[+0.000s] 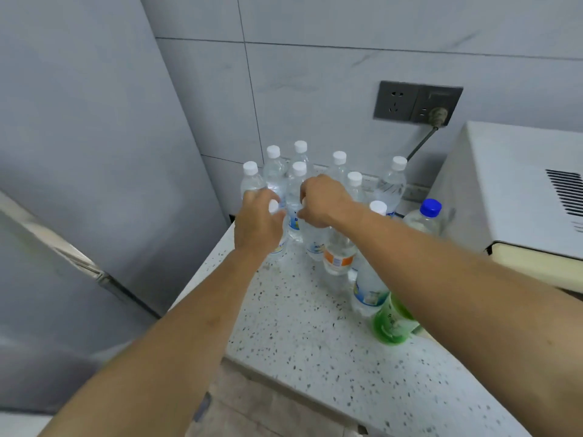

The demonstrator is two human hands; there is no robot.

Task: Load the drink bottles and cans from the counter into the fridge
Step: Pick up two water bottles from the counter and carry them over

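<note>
Bottles upright on counter, long axes vertical. Left hand curls round one bottle's neck; right hand curls over neighbouring bottle. Fridge left.

You're facing clear, glossy plastic bottles with matt white caps; one cap is glossy blue, one bottle translucent green. Your counter looks like smooth speckled stone. The wall tiles are smooth and faintly veined. The fridge beside you has a matt grey finish.
</note>
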